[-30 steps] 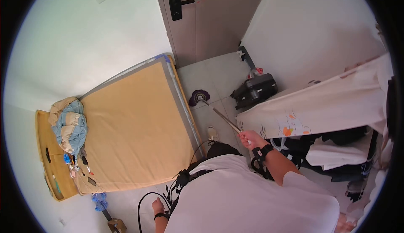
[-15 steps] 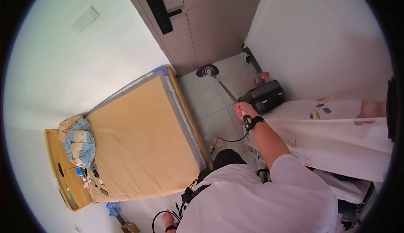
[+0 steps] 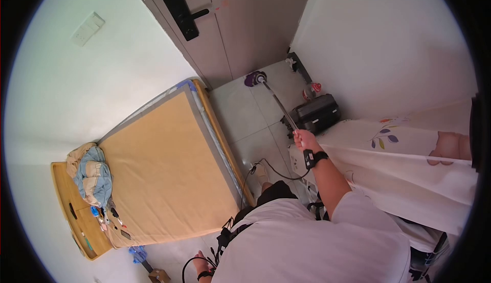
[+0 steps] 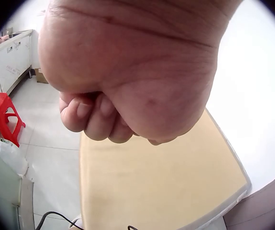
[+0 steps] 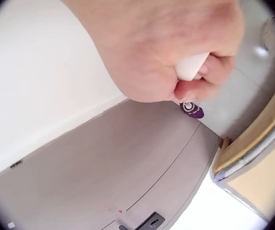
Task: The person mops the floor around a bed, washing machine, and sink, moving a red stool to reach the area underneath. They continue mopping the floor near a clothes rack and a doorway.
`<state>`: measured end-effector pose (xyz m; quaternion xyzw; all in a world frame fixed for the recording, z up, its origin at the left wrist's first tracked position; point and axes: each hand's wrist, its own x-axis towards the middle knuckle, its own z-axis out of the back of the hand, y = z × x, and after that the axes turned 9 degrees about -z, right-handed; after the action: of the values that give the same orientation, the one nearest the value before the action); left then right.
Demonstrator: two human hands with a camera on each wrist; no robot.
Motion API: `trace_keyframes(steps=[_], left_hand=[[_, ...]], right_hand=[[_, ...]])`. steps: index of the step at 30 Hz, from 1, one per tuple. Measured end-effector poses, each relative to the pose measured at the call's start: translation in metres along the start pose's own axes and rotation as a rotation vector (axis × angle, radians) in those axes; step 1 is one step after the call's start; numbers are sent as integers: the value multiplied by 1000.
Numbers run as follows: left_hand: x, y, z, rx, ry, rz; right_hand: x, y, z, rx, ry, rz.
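- Your right hand [image 3: 305, 141] grips the mop handle [image 3: 279, 104], right of centre in the head view.
- The purple mop head [image 3: 253, 79] is on the floor [image 3: 238, 114], upper centre.
- Your left hand [image 3: 200, 262], bottom edge, hangs released, loosely curled.

A white T-shirt [image 3: 312, 237] is worn with black wrist straps [image 3: 320, 156].

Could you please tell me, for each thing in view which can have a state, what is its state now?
Mop: held, head down by the door
Right hand: gripping the mop's handle
Left hand: fingers curled, holding nothing
Door: shut
Suitcase: shut
Bedding: crumpled in a heap
Curtain: hanging in folds
Stool: upright
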<state>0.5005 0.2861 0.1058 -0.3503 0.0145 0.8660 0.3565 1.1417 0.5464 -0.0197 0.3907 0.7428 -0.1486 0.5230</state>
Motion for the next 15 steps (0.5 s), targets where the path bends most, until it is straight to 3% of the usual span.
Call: trace_keyframes(steps=[3,6,7,9,10,11,14,15], left_hand=[[12,24,-3,68,6,-29],[19,15,3,52,0,-22],[16,5,6,-3,-3,10],[20,12,4,24,15,-15],[28,23,4,52,26,-42],[60,85,-13,120,20,-108],[56,77,-2,182,-21,-213],[72,109,-9,100,-13,-122]], right_hand=[[-4,-14,21,99,-127,19],[-8,-6,17,117,-199,32],[3,0,26,117,-200,40],[27,14,39,125,-17,10],[29,22,35,125,-14,15],[32,32,26,58,-74,46],[61,64,11,-2,-93,21],[69,74,4,-48,-102,11]])
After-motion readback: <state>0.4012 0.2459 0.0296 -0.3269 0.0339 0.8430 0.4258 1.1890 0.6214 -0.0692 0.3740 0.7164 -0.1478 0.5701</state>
